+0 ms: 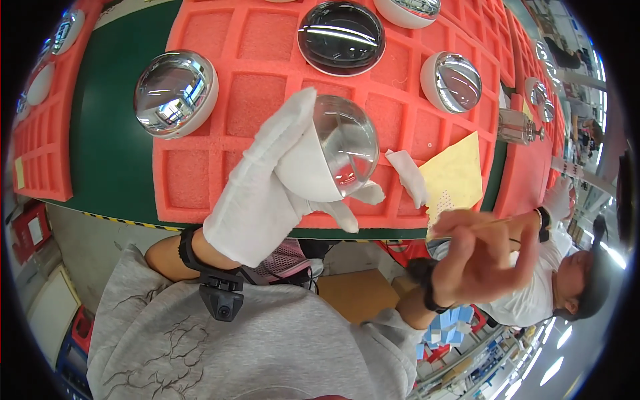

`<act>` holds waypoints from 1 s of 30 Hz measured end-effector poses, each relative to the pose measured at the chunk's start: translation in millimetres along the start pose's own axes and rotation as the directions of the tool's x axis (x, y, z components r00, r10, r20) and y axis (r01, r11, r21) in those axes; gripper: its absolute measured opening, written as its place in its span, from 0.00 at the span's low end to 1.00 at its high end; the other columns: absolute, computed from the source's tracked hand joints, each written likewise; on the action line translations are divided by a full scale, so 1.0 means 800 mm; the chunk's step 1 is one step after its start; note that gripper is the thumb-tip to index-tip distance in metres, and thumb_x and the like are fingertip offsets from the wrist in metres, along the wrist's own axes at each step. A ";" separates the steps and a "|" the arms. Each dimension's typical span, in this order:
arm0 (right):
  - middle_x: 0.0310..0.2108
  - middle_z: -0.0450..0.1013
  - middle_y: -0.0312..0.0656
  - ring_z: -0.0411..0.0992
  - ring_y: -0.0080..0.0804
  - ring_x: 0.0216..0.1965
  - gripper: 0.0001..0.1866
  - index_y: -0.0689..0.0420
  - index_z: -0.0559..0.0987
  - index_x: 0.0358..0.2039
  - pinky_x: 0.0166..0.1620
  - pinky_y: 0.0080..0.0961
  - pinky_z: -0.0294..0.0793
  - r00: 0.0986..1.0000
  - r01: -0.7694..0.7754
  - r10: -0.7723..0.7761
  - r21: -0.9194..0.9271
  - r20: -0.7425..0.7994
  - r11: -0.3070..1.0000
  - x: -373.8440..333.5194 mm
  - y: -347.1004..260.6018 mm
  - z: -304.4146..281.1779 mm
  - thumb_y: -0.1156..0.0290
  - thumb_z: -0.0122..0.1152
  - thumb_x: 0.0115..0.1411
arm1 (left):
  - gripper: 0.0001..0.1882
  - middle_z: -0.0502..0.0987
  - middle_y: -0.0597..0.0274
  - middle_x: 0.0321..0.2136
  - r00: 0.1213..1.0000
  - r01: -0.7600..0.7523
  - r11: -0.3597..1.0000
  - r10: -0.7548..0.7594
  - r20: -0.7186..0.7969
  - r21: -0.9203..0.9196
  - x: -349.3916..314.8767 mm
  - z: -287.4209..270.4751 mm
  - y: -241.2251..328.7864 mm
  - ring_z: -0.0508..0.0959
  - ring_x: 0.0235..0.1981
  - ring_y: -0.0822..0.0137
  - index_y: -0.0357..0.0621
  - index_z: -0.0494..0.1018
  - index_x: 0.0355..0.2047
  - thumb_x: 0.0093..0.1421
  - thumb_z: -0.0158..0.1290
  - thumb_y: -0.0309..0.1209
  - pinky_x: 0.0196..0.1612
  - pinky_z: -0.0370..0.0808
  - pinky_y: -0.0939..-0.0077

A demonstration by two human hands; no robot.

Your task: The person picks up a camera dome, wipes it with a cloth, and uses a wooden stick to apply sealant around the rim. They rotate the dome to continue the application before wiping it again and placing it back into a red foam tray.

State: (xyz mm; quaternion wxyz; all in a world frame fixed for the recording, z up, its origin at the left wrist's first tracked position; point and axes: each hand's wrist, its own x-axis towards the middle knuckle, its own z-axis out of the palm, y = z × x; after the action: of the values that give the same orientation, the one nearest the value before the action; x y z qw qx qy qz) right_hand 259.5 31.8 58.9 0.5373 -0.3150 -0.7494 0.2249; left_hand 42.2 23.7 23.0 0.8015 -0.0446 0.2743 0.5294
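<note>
I am holding a clear glass dome in my left hand, which is wearing a white cloth glove; the gloved fingers are wrapping around its white rim from below and behind, clamped on it, and the dome is tilting with its curved face turned up and to the right, raised just above the near edge of the orange foam tray. My right hand is bare and is hanging off the table edge to the right, its fingers pinching together on a thin stick that is pointing off toward the right; what is at the stick's tip I cannot tell, since the hand is blurring there. On the big tray I am counting four more domes sitting in its square pockets: one mirror-bright one at the left, one dark one at the top middle, one partly cut off by the upper edge, and one silvery one at the right. A crumpled white cloth is lying just beside the held dome, touching a single yellow sheet of paper. A black band with a small camera is sitting on my left wrist.
</note>
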 end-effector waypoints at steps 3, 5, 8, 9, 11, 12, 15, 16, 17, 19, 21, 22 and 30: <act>0.23 0.71 0.43 0.73 0.31 0.24 0.13 0.62 0.68 0.50 0.26 0.30 0.75 0.973 -0.223 0.183 0.381 0.140 0.897 -0.012 0.011 0.015 0.80 0.52 0.66 | 0.43 0.73 0.38 0.50 0.999 -0.036 0.999 0.036 -0.008 0.031 -0.002 0.000 0.003 0.81 0.36 0.40 0.29 0.63 0.58 0.69 0.28 0.63 0.19 0.79 0.65; 0.21 0.68 0.37 0.69 0.25 0.20 0.14 0.60 0.65 0.52 0.24 0.27 0.73 0.941 -0.334 0.247 0.528 0.230 0.781 -0.013 0.014 0.029 0.78 0.51 0.68 | 0.43 0.74 0.38 0.49 1.000 -0.031 0.992 0.031 0.005 0.124 0.000 0.002 0.003 0.81 0.34 0.43 0.31 0.62 0.59 0.69 0.26 0.63 0.16 0.78 0.67; 0.19 0.65 0.36 0.59 0.22 0.13 0.06 0.57 0.68 0.40 0.17 0.20 0.62 0.859 -0.206 0.504 0.844 -0.086 0.496 -0.009 0.015 0.072 0.68 0.45 0.73 | 0.39 0.75 0.39 0.48 0.999 -0.046 0.979 0.041 0.029 0.198 -0.002 0.000 0.002 0.82 0.34 0.45 0.34 0.62 0.59 0.69 0.29 0.60 0.19 0.79 0.66; 0.19 0.65 0.36 0.59 0.22 0.13 0.06 0.57 0.68 0.40 0.17 0.20 0.62 0.858 -0.202 0.505 0.847 -0.088 0.491 -0.008 0.017 0.079 0.68 0.45 0.73 | 0.36 0.75 0.40 0.48 0.997 -0.060 0.973 0.048 0.056 0.222 -0.005 -0.001 0.003 0.82 0.35 0.46 0.35 0.62 0.60 0.70 0.34 0.57 0.23 0.80 0.64; 0.18 0.64 0.35 0.54 0.21 0.11 0.12 0.55 0.67 0.36 0.17 0.17 0.57 0.908 -0.217 0.412 0.764 -0.070 0.607 -0.006 0.021 0.089 0.63 0.40 0.75 | 0.33 0.76 0.40 0.47 0.995 -0.073 0.965 0.054 0.081 0.251 -0.007 -0.003 0.005 0.82 0.36 0.47 0.36 0.62 0.60 0.70 0.39 0.54 0.26 0.82 0.63; 0.17 0.63 0.34 0.52 0.21 0.11 0.16 0.55 0.67 0.34 0.18 0.16 0.55 0.929 -0.217 0.365 0.716 -0.056 0.663 -0.004 0.023 0.094 0.60 0.37 0.76 | 0.33 0.76 0.41 0.47 0.995 -0.079 0.963 0.061 0.076 0.258 -0.007 -0.002 0.005 0.82 0.36 0.47 0.36 0.62 0.60 0.70 0.39 0.54 0.26 0.82 0.63; 0.15 0.62 0.33 0.52 0.19 0.11 0.19 0.54 0.67 0.32 0.18 0.15 0.53 0.911 -0.202 0.391 0.690 -0.127 0.695 0.003 0.025 0.123 0.58 0.33 0.77 | 0.33 0.76 0.41 0.47 0.995 -0.095 0.957 0.081 0.064 0.274 -0.008 -0.002 0.005 0.82 0.35 0.48 0.36 0.62 0.60 0.70 0.39 0.54 0.25 0.81 0.64; 0.14 0.61 0.32 0.51 0.18 0.11 0.21 0.54 0.67 0.31 0.19 0.15 0.53 0.901 -0.197 0.402 0.675 -0.161 0.711 0.004 0.025 0.127 0.57 0.31 0.77 | 0.33 0.76 0.41 0.47 0.994 -0.101 0.955 0.087 0.060 0.278 -0.007 -0.002 0.004 0.82 0.35 0.48 0.36 0.62 0.59 0.70 0.39 0.54 0.25 0.81 0.64; 0.14 0.61 0.32 0.51 0.18 0.11 0.21 0.54 0.67 0.31 0.19 0.15 0.53 0.901 -0.197 0.403 0.675 -0.162 0.711 0.005 0.026 0.126 0.57 0.31 0.77 | 0.32 0.76 0.41 0.47 0.994 -0.106 0.954 0.094 0.057 0.282 -0.008 -0.001 0.004 0.82 0.35 0.48 0.36 0.62 0.59 0.70 0.39 0.54 0.25 0.81 0.65; 0.12 0.60 0.32 0.51 0.17 0.10 0.21 0.54 0.66 0.30 0.19 0.16 0.51 0.901 -0.233 0.403 0.606 -0.160 0.761 0.005 0.026 0.125 0.57 0.32 0.77 | 0.32 0.76 0.42 0.47 0.993 -0.117 0.950 0.108 0.049 0.289 -0.009 -0.002 0.005 0.82 0.34 0.49 0.37 0.62 0.59 0.70 0.39 0.54 0.24 0.80 0.65; 0.11 0.60 0.31 0.50 0.17 0.10 0.21 0.54 0.66 0.30 0.19 0.16 0.51 0.901 -0.252 0.405 0.571 -0.158 0.782 0.004 0.026 0.124 0.57 0.32 0.77 | 0.32 0.76 0.42 0.47 0.992 -0.129 0.947 0.123 0.040 0.294 -0.009 -0.001 0.002 0.81 0.34 0.49 0.37 0.63 0.59 0.70 0.39 0.54 0.23 0.80 0.66; 0.11 0.60 0.32 0.50 0.16 0.10 0.21 0.54 0.66 0.30 0.19 0.16 0.50 0.896 -0.256 0.412 0.566 -0.166 0.783 0.004 0.024 0.126 0.58 0.32 0.77 | 0.32 0.76 0.42 0.47 0.991 -0.135 0.945 0.131 0.035 0.297 -0.010 0.000 0.000 0.81 0.34 0.50 0.37 0.63 0.59 0.70 0.39 0.54 0.23 0.80 0.66; 0.11 0.61 0.32 0.52 0.16 0.10 0.20 0.55 0.66 0.30 0.19 0.16 0.50 0.907 -0.239 0.379 0.517 -0.184 0.822 0.007 0.025 0.126 0.60 0.32 0.77 | 0.32 0.76 0.43 0.46 0.985 -0.163 0.931 0.173 -0.002 0.325 -0.014 0.001 -0.003 0.81 0.32 0.52 0.37 0.63 0.58 0.70 0.40 0.53 0.21 0.78 0.68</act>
State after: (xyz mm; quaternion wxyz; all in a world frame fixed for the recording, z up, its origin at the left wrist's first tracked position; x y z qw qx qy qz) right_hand 167.5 50.0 16.5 0.6545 -0.3175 -0.5240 0.4430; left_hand 41.2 13.6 28.5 0.7454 0.1032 0.3724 0.5432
